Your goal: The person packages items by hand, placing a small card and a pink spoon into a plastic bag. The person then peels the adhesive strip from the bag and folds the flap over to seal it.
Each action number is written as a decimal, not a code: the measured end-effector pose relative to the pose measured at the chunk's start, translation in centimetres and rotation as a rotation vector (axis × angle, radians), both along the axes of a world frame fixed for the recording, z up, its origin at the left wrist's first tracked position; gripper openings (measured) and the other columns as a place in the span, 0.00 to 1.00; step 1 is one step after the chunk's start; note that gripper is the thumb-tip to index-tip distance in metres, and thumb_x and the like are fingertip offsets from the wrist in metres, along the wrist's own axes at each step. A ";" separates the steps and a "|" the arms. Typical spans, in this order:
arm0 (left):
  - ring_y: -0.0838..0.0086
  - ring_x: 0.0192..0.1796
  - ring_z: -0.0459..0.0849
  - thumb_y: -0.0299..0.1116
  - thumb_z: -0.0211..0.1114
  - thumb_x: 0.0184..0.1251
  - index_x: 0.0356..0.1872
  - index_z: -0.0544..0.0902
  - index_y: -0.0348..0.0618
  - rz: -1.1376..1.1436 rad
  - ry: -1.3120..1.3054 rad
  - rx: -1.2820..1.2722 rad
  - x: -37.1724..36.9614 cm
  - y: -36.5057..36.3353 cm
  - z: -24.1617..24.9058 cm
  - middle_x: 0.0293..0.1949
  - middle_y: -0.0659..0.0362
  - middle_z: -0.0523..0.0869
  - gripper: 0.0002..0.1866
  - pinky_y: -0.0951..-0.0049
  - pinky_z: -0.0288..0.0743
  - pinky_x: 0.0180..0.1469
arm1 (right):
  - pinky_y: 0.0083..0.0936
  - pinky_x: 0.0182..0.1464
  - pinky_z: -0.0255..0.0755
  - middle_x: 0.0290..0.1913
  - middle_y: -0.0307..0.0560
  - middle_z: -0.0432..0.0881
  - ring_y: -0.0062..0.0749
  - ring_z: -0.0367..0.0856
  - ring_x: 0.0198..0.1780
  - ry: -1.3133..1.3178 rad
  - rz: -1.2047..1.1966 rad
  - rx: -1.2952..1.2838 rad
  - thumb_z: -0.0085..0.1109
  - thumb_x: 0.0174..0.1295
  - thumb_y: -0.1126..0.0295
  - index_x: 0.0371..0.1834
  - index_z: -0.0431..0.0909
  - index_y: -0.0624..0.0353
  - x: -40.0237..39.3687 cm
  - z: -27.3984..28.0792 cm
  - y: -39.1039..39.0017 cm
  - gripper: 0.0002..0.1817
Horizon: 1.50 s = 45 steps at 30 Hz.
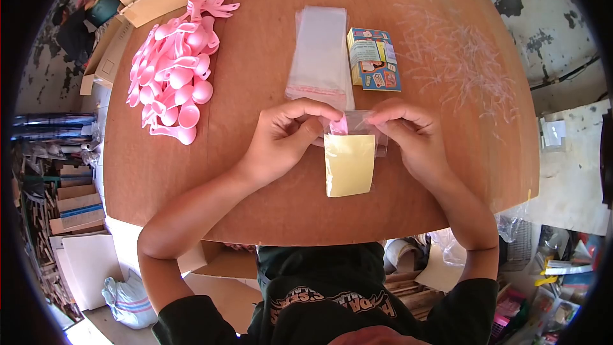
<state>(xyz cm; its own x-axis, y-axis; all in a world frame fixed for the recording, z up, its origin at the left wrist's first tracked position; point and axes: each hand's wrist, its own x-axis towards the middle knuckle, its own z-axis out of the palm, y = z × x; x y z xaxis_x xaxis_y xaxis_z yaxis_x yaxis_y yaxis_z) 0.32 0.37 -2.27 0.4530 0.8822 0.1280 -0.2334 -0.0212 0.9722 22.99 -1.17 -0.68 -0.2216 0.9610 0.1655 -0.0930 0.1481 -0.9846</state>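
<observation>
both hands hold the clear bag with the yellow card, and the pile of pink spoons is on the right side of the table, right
Not quite. In the head view both hands, left hand and right hand, do hold the clear bag with the yellow card, but the pink spoons lie on the table's left side.

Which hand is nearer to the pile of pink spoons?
Left. The left hand is just right of the pink spoons; the right hand is farther right, across the small clear bag.

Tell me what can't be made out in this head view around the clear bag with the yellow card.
- Pink plastic spoon: only a tip shows; the left hand and right hand cover the rest.
- Clear plastic bag with the yellow card: its mouth is hidden by fingertips, so open or sealed is unclear.
- Small printed blue-and-yellow cardboard boxes: print too small to read.
- Thin clear strips: too fine to count.
</observation>
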 end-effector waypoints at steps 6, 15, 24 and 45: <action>0.72 0.49 0.83 0.19 0.49 0.71 0.46 0.81 0.34 -0.048 -0.005 -0.014 -0.2 0.1 0.1 0.47 0.54 0.84 0.11 0.70 0.82 0.51 | 0.19 0.47 0.74 0.43 0.46 0.82 0.24 0.80 0.45 -0.101 0.048 0.044 0.51 0.63 0.85 0.39 0.82 0.68 0.2 0.8 -0.1 0.09; 0.77 0.48 0.82 0.21 0.65 0.63 0.43 0.80 0.35 -0.020 -0.036 0.008 0.0 0.2 0.5 0.45 0.56 0.84 0.08 0.74 0.80 0.50 | 0.21 0.46 0.75 0.46 0.46 0.78 0.25 0.80 0.45 -0.026 0.076 0.112 0.58 0.61 0.84 0.43 0.79 0.68 -0.6 0.6 -0.6 0.08; 0.76 0.41 0.84 0.17 0.69 0.56 0.42 0.81 0.34 -0.178 0.356 0.073 -4.3 -1.8 8.1 0.39 0.54 0.85 0.12 0.74 0.80 0.46 | 0.18 0.40 0.76 0.45 0.43 0.75 0.21 0.79 0.40 0.113 -0.011 -0.078 0.62 0.61 0.79 0.45 0.76 0.66 -0.6 1.0 -1.2 0.10; 0.83 0.25 0.80 0.35 0.66 0.65 0.51 0.81 0.43 -0.536 0.623 0.339 -2.8 -2.0 7.4 0.31 0.63 0.87 0.15 0.79 0.72 0.27 | 0.36 0.40 0.70 0.23 0.45 0.83 0.39 0.81 0.27 -1.233 0.133 0.676 0.60 0.47 0.74 0.20 0.83 0.56 -6.2 2.2 9.9 0.03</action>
<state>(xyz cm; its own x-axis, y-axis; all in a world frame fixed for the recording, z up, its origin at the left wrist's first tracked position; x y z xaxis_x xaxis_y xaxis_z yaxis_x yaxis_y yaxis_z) -2.47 -1.58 5.16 0.8690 0.4907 -0.0633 0.2742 -0.3711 0.8872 16.75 8.78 1.55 -0.6413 0.7364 0.2156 0.7131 0.6757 -0.1866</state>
